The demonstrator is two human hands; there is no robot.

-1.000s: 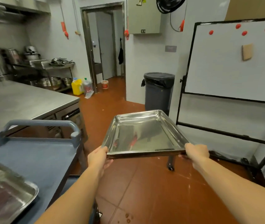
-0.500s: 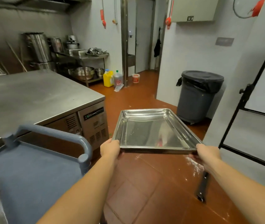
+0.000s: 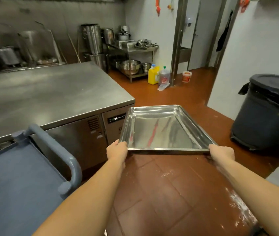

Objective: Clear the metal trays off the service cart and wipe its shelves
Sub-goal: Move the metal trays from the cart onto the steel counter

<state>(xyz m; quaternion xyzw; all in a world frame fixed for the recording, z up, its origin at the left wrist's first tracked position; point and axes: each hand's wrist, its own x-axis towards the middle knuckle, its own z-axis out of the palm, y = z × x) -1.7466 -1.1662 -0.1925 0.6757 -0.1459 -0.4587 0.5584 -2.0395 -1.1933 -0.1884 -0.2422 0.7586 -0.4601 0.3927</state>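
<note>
An empty shiny metal tray point(image 3: 164, 128) hangs level in the air over the red floor, right of the cart. My left hand point(image 3: 117, 151) grips its near left corner and my right hand point(image 3: 221, 153) grips its near right corner. The blue-grey service cart point(image 3: 17, 186) fills the lower left, its top shelf bare in the part I can see, with its rounded handle point(image 3: 70, 166) toward the tray. The cart's lower shelves are hidden.
A steel counter point(image 3: 50, 94) with a refrigerated base stands just beyond the cart and left of the tray. A dark bin point(image 3: 268, 113) stands at the right. White powder dusts the floor point(image 3: 237, 206) near my right arm. Pots, bowls and bottles line the far wall.
My view has swung left, toward the steel counter, with the tray carried along in both hands. The whiteboard at the right and the second tray on the cart have left the view.
</note>
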